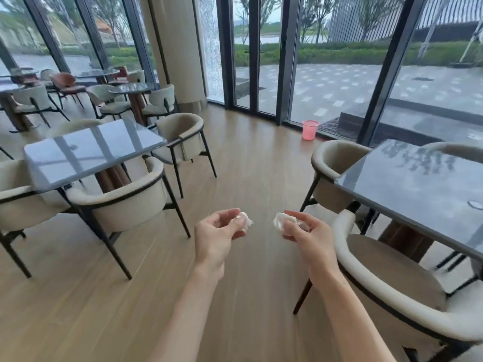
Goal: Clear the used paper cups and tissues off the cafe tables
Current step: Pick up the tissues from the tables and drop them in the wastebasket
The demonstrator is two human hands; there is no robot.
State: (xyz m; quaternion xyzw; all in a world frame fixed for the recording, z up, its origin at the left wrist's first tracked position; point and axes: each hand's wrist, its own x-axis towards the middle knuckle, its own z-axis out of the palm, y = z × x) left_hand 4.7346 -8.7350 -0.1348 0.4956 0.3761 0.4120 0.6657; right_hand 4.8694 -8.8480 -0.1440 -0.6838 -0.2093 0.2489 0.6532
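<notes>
Square grey worktop (88,152) at left, ringed by cream armchairs. Over the wooden floor (235,173), left hand (218,232) with fingers curled round a crumpled white tissue (245,221); just beside, right hand (307,232) pinching a second crumpled tissue (281,220). Farther back by the glass, a pink bin (310,129); at right, another grey worktop (423,189).

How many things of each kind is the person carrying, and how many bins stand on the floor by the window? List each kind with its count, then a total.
Crumpled tissues: 2, one in the left hand, tissue, and one in the right hand, tissue
Pink bins: 1
Paper cups in hand: 0
Total: 3
</notes>
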